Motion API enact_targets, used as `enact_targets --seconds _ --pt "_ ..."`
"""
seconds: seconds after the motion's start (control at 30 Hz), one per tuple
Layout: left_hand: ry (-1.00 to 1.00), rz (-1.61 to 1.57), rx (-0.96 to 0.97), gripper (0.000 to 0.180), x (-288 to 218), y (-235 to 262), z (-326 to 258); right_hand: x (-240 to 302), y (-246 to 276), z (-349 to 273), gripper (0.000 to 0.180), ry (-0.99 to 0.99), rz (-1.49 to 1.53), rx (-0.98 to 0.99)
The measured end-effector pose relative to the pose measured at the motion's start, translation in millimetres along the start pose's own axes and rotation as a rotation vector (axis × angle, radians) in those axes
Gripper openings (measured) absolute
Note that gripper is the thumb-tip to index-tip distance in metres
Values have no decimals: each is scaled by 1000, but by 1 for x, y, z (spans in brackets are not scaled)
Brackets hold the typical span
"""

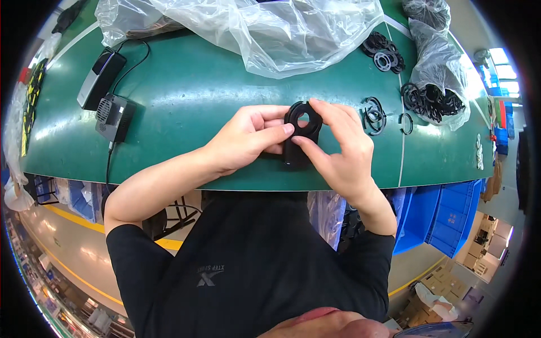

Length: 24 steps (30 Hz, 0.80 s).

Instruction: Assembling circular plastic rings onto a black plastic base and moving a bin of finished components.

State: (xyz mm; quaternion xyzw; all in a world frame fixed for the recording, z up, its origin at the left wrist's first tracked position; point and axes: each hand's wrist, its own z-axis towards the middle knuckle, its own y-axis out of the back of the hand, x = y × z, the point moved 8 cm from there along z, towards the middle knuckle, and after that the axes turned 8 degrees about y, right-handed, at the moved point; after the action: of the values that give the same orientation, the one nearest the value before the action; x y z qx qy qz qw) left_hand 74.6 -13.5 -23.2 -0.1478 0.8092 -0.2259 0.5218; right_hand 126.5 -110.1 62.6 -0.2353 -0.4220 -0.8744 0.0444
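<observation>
Head view: a black part (309, 134) with a round hole is held over the worktop (191, 73), near its front edge. It is gripped by the half-closed left hand (248, 135) and pinched by the bent right hand (348, 147).

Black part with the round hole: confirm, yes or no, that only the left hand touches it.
No, the left hand and the right hand both have fingers on the black part.
</observation>
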Motion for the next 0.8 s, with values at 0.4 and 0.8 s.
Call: enact_targets --seconds 0.4,0.8 --pt "-64 216 -103 30 -5 -2 -6 -34 -13 1 24 -266 410 2" --pt "-96 247 -128 25 -14 -7 -12 -45 -34 -13 14 -556 816 72"
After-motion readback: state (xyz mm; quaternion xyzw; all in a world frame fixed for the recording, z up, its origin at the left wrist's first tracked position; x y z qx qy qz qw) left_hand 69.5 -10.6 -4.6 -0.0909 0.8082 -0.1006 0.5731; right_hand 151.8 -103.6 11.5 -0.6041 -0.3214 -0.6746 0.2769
